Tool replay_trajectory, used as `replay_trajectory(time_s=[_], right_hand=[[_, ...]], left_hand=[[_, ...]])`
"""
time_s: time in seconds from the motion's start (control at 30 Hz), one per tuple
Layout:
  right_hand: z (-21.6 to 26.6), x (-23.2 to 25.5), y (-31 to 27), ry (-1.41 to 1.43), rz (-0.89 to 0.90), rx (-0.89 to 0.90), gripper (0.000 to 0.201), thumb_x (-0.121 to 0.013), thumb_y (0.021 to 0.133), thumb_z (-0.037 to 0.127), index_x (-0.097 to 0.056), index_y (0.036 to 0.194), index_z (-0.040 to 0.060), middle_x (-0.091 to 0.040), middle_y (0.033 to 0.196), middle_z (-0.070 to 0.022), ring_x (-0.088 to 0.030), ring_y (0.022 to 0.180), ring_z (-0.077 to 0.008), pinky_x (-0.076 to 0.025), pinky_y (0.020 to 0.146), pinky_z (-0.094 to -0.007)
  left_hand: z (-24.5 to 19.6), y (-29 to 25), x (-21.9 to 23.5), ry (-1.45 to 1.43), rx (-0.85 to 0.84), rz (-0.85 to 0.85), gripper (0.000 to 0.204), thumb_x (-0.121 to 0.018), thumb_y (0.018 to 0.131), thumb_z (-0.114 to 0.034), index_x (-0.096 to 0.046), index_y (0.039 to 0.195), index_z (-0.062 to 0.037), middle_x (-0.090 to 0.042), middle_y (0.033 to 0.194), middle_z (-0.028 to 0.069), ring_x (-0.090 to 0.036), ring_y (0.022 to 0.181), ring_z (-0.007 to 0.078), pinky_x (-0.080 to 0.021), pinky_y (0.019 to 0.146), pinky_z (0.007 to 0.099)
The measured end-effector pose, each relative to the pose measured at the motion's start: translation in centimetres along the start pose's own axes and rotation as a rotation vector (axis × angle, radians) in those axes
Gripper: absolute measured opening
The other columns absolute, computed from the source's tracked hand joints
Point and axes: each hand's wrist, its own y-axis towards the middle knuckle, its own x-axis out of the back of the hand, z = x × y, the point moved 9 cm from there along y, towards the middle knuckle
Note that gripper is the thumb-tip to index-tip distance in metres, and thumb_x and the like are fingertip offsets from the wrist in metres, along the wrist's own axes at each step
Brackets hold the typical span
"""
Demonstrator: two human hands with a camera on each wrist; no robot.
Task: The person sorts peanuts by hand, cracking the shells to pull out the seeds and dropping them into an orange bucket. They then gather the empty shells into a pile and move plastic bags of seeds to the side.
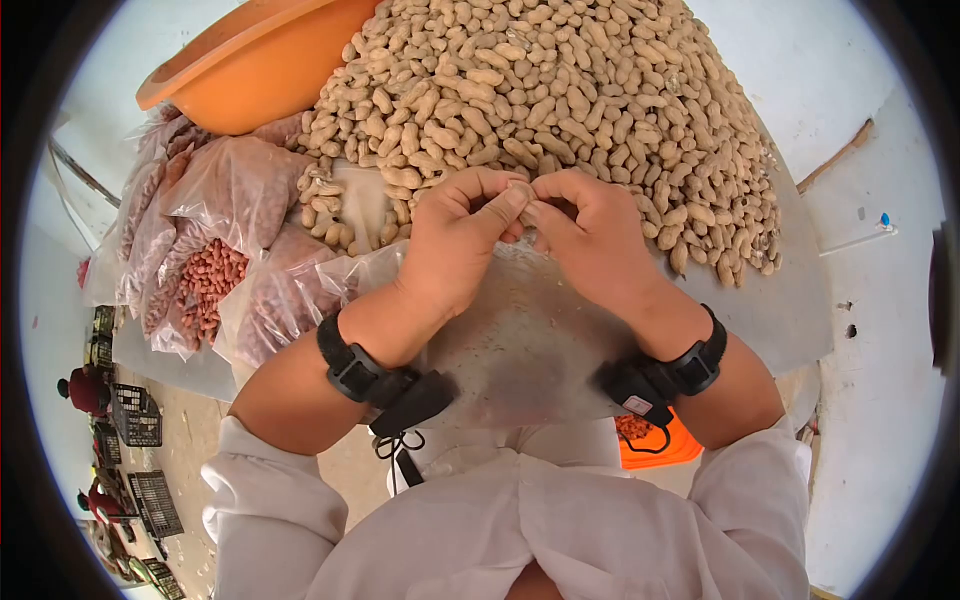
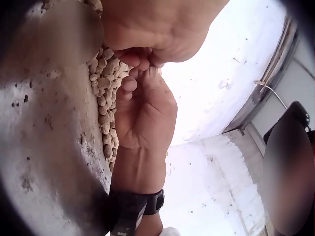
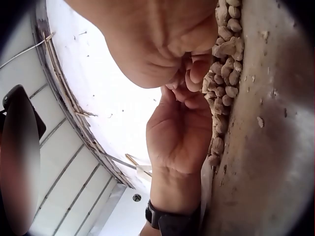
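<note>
Both hands meet over the near edge of a large heap of unshelled peanuts (image 1: pixel 560 90). My left hand (image 1: pixel 452 235) and my right hand (image 1: pixel 597 235) have their fingers curled inward, thumbs and fingertips together. Between the fingertips they pinch a peanut (image 1: pixel 528 190), mostly covered by the thumbs. In the left wrist view the right hand (image 2: pixel 147 110) faces the camera with bent fingers; in the right wrist view the left hand (image 3: pixel 177 128) does likewise. The fingertips hide the peanut in both wrist views.
The metal tabletop (image 1: pixel 525 330) shows bits of debris. Clear plastic bags (image 1: pixel 235 190) of red peanut kernels (image 1: pixel 210 285) lie on the left, below an orange basin (image 1: pixel 255 75). Under the table edge stands an orange container (image 1: pixel 675 445). Black crates (image 1: pixel 137 413) are on the floor.
</note>
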Motion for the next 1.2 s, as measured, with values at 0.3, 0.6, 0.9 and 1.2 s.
replay_trajectory(time_s=[0.3,0.6,0.9,1.2], right_hand=[[-0.5,-0.2,0.2,-0.072,-0.023,-0.002,0.015,-0.057,0.076,0.011,-0.062,0.081,-0.0018,-0.062,0.070,-0.0173,-0.061,0.065,-0.0299,-0.047,0.061,-0.0349],[-3.1,-1.4,0.3,0.461,0.116,-0.260,0.017,-0.058,0.083,0.012,-0.064,0.081,-0.0031,-0.060,0.062,-0.0049,-0.055,0.053,-0.0085,-0.043,0.048,-0.0211],[-4.5,-2.1,0.2,0.857,0.108,-0.396,0.018,-0.060,0.084,0.012,-0.063,0.090,-0.0051,-0.063,0.074,-0.0070,-0.058,0.061,-0.0107,-0.044,0.053,-0.0207],[-3.2,-1.4,0.5,0.585,0.062,-0.248,0.018,-0.062,0.082,0.012,-0.065,0.091,-0.0041,-0.063,0.078,-0.0072,-0.057,0.062,-0.0096,-0.045,0.057,-0.0200]], left_hand=[[0.6,0.2,0.3,-0.057,0.051,-0.017,0.011,-0.058,0.086,-0.010,-0.061,0.089,0.0006,-0.059,0.075,0.0021,-0.049,0.063,0.0072,-0.041,0.060,0.0203],[1.2,0.4,0.4,-0.114,0.104,-0.006,0.013,-0.055,0.088,-0.010,-0.062,0.091,0.0004,-0.060,0.076,0.0024,-0.051,0.065,0.0078,-0.042,0.061,0.0210],[1.2,0.4,0.0,-0.280,0.142,0.030,0.018,-0.053,0.090,-0.011,-0.059,0.099,0.0023,-0.061,0.084,0.0042,-0.056,0.070,0.0097,-0.049,0.069,0.0226],[2.2,0.5,-0.1,-0.421,0.311,-0.021,0.021,-0.041,0.092,-0.011,-0.056,0.101,0.0013,-0.060,0.084,0.0056,-0.058,0.073,0.0139,-0.050,0.072,0.0254]])
